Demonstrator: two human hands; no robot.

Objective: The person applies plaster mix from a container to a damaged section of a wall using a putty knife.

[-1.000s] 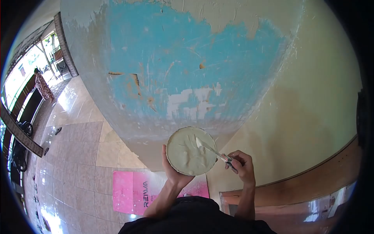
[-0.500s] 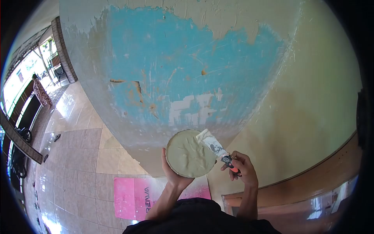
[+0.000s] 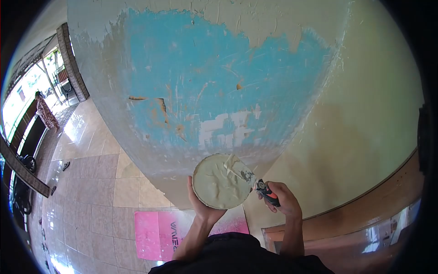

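My left hand (image 3: 200, 204) grips from below a round pan of pale putty (image 3: 218, 182), held up in front of a wall pillar (image 3: 219, 82) with scraped blue paint and cream filler patches. My right hand (image 3: 282, 199) is closed on the red and black handle of a putty knife (image 3: 248, 176). Its blade carries a lump of putty and rests on the pan's upper right rim.
A pink sheet with lettering (image 3: 169, 228) lies on the tiled floor (image 3: 91, 182) below the pillar. A cream wall (image 3: 365, 123) with a wooden skirting (image 3: 365, 210) runs to the right. A person (image 3: 44, 111) stands far off at the left by an open doorway.
The knife blade lay flat across the putty, then turned broadside with a load of putty on it, and now sits lower on the pan's upper right rim.
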